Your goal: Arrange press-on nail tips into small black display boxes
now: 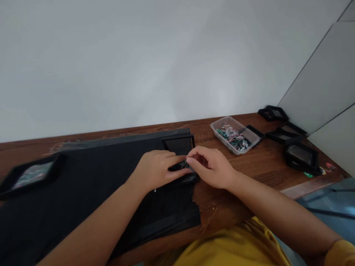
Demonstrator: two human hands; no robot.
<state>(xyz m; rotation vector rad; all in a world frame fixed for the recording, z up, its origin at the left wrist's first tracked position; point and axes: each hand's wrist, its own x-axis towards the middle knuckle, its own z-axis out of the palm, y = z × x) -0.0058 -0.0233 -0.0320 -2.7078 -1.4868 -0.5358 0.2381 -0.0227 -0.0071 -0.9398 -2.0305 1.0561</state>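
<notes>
- A small black frame (183, 173) is being pressed down on the black mat (83, 192) by both hands, near the mat's right edge on the wooden counter (266, 162).
- The left hand (156, 168) is being laid flat over the frame's left part, fingers stretched toward the right; its grip is not closed round anything, only resting on top.
- The right hand (212, 166) is being held at the frame's right end, fingertips (191, 160) narrowed together and touching the frame; whether a small piece is being pinched there cannot be told.
- A second open black frame (180, 144) is lying just behind the hands, on the mat.
- A blurred black frame with a coloured inside (30, 175) is sitting at the mat's far left.
- A clear plastic tub (249, 135) of mixed coloured bits is standing to the right, well apart from the hands.
- More black frames (301, 157) are being kept at the counter's right end, by the wall.
- A yellow shirt (235, 247) is showing at the bottom.
</notes>
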